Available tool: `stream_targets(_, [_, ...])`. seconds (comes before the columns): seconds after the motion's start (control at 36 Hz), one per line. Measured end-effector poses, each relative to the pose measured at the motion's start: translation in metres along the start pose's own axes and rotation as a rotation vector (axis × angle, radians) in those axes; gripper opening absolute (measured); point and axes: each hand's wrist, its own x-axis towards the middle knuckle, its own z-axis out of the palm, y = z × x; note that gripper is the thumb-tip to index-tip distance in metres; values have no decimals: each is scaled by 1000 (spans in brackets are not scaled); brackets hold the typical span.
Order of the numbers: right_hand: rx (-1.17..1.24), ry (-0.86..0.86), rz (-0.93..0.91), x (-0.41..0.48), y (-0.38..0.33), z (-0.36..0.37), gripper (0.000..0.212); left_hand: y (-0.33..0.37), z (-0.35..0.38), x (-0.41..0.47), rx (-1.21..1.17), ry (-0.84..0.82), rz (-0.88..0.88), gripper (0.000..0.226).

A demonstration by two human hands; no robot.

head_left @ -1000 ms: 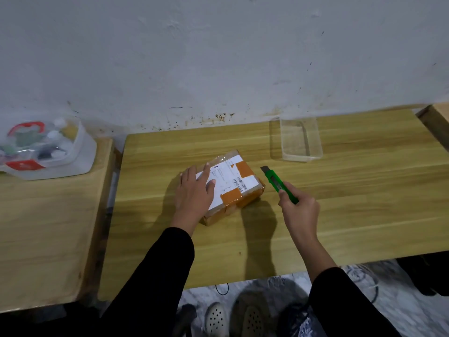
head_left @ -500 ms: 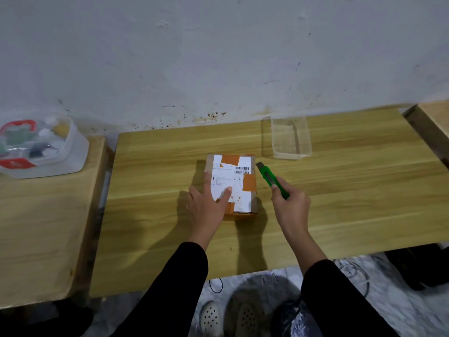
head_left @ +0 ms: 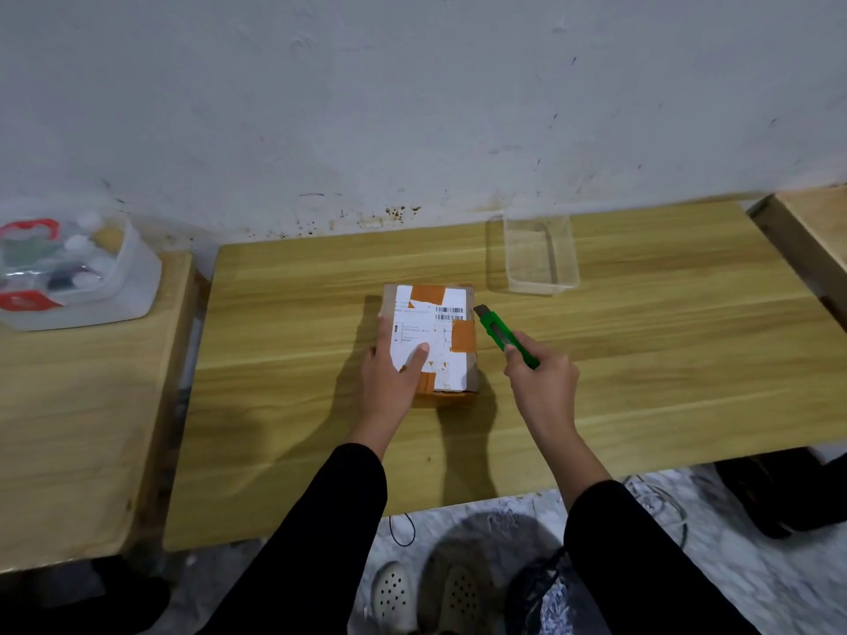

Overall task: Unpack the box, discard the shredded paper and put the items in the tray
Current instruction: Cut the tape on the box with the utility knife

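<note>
A small cardboard box (head_left: 440, 323) with orange tape and a white shipping label lies closed in the middle of the wooden table (head_left: 641, 368). My left hand (head_left: 389, 382) grips its near left side, thumb on the label. My right hand (head_left: 543, 382) holds a green utility knife (head_left: 504, 334), whose tip is at the box's right edge. A clear plastic tray (head_left: 541, 256) stands empty behind the box to the right, near the wall.
A second wooden table (head_left: 68, 428) on the left carries a clear container (head_left: 73, 272) of small items. Another wooden surface (head_left: 816, 231) shows at the far right. The wall runs along the table's back. A black bag (head_left: 541, 593) and cables lie on the floor below.
My left hand turned the box from a diagonal position to square with the table. My right hand brought the knife tip up to the box's right edge.
</note>
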Motion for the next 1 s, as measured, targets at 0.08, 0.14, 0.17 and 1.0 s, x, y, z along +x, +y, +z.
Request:
stream_targets(0.08, [59,-10,32,-1,2,0,31,-3,2,1,-14,9,-7,72])
stream_targets(0.14, [90,-10,57,-2,4,0,30,-5,5,1,-38,14,-15,73])
stream_targets(0.17, [107,-11,69,-2,4,0,30,-6,6,0,-50,18,-20,73])
stream_targets(1.0, [-169,-93,-104,-15,4,-15,30,-4,20,-6,-86,185,-90,74])
